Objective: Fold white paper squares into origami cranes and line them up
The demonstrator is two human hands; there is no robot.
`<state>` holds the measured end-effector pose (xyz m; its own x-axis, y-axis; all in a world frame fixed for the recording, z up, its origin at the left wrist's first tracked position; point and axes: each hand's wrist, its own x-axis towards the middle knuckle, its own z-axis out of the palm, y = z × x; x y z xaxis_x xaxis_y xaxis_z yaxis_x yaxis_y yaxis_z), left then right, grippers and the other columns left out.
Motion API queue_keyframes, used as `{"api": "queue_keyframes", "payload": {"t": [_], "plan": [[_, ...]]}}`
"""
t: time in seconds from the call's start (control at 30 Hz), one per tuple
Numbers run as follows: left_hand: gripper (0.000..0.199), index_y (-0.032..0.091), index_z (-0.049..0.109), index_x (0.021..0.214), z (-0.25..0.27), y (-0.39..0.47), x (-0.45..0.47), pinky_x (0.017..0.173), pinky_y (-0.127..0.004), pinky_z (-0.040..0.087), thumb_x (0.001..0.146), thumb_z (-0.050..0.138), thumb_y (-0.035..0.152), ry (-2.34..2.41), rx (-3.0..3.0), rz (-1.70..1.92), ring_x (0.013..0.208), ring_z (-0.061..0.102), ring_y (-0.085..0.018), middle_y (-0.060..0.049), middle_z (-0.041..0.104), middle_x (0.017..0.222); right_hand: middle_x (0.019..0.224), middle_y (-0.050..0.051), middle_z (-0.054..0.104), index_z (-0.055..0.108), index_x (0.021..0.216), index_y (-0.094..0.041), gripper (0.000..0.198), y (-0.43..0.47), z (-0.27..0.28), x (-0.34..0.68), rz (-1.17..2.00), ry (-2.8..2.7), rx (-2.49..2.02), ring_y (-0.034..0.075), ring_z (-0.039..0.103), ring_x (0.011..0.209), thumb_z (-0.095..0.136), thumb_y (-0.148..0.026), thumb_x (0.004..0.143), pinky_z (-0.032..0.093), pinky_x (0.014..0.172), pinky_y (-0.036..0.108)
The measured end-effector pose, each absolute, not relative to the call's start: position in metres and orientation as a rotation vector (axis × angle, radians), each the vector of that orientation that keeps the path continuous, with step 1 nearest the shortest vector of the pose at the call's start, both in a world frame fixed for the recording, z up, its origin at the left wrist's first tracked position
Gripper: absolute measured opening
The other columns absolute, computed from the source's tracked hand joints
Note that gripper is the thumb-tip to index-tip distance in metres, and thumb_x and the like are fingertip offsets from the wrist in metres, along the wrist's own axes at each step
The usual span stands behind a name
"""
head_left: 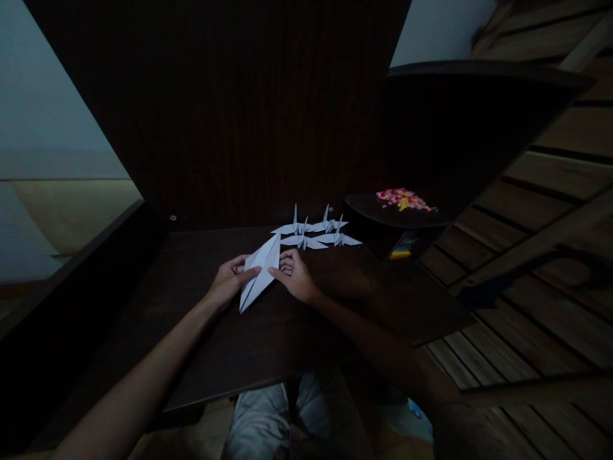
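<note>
A white sheet of paper folded into a long diamond [264, 267] is held above the dark desk, tilted with its lower tip towards me. A slit runs down its lower half. My left hand [233, 278] grips its left edge, thumb on top. On the opposite edge, my right hand [293, 275] pinches it with the thumb on the face and the other fingers curled. Just beyond the paper stand several finished white paper cranes [306, 237] in two rows, their thin necks or tails pointing up.
The dark wooden desktop [230, 358] has a raised side board [71, 268] on the left and a tall back panel [230, 128]. Right of the cranes, a corner shelf [368, 207] bears a heap of small pink and yellow pieces [403, 199]. Wooden slats [550, 223] are at the far right.
</note>
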<state>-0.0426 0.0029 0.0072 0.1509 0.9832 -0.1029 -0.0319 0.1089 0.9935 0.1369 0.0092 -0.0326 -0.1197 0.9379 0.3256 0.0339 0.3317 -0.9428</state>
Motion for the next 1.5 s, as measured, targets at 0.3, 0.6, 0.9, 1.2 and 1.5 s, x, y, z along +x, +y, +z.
{"api": "queue_keyframes", "payload": {"t": [0.3,0.6,0.9,1.2,1.5], "plan": [[0.053,0.013,0.058,0.109,0.003,-0.001,-0.035,0.068,-0.032,0.054,0.06,0.076,0.022,1.037,1.173,0.952,0.074,0.069,-0.021,-0.004,0.072,0.08,0.071,-0.005,0.052,0.041,0.088,-0.023,0.034,0.01,-0.025,0.143,0.999,-1.507,-0.928,0.009,0.051,0.06,0.068,-0.031,0.069,0.044,0.056,0.023],[0.059,0.014,0.057,0.111,0.001,-0.001,-0.034,0.061,-0.029,0.053,0.059,0.079,0.031,1.108,1.307,0.961,0.067,0.067,-0.018,-0.003,0.071,0.082,0.07,-0.005,0.047,0.049,0.088,-0.021,0.023,0.007,-0.025,0.14,0.993,-1.57,-0.936,0.009,0.047,0.059,0.063,-0.033,0.074,0.04,0.054,0.021],[0.051,0.015,0.056,0.113,0.009,-0.005,-0.029,0.063,-0.028,0.053,0.065,0.071,0.022,1.076,1.134,0.928,0.069,0.067,-0.018,-0.002,0.071,0.077,0.074,-0.004,0.051,0.047,0.083,-0.021,0.028,0.01,-0.027,0.143,0.977,-1.593,-0.928,0.01,0.052,0.063,0.068,-0.033,0.071,0.042,0.057,0.02],[0.033,0.011,0.062,0.105,0.008,-0.003,-0.03,0.068,-0.035,0.057,0.076,0.05,0.022,0.892,0.895,0.927,0.074,0.069,-0.021,-0.01,0.071,0.079,0.074,-0.001,0.057,0.056,0.08,-0.018,0.02,0.016,-0.029,0.145,0.965,-1.574,-0.945,0.011,0.053,0.061,0.065,-0.035,0.074,0.042,0.058,0.022],[0.034,0.011,0.065,0.104,0.006,-0.005,-0.027,0.07,-0.025,0.055,0.071,0.071,0.012,0.85,0.852,0.962,0.075,0.068,-0.016,-0.01,0.072,0.089,0.07,-0.002,0.058,0.059,0.077,-0.017,0.021,0.017,-0.03,0.145,0.992,-1.543,-0.927,0.009,0.05,0.058,0.068,-0.035,0.072,0.036,0.054,0.02]]}}
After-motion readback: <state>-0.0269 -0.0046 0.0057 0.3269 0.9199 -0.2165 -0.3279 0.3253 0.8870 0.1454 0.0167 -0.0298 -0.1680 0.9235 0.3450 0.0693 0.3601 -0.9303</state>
